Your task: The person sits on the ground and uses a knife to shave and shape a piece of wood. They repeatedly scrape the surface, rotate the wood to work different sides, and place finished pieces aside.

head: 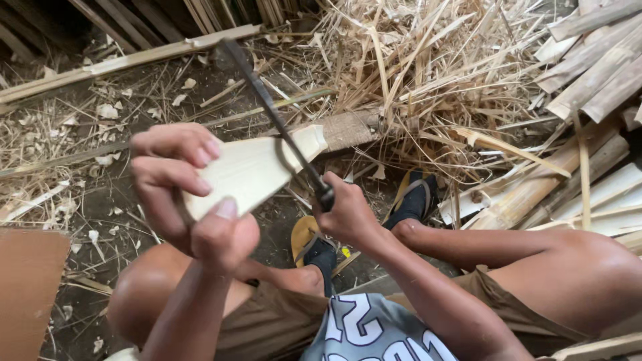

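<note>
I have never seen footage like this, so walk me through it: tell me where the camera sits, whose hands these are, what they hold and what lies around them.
There is one picture, taken by a camera worn on a person's head, looking down at their own hands and knees as they sit. The left hand grips a pale, flat piece of split bamboo. The right hand holds the handle of a long dark blade, which lies across the bamboo piece. Below are the person's feet in dark socks and yellow sandals. The dirt ground is littered with chips, dry bamboo shavings and split bamboo slats.
</note>
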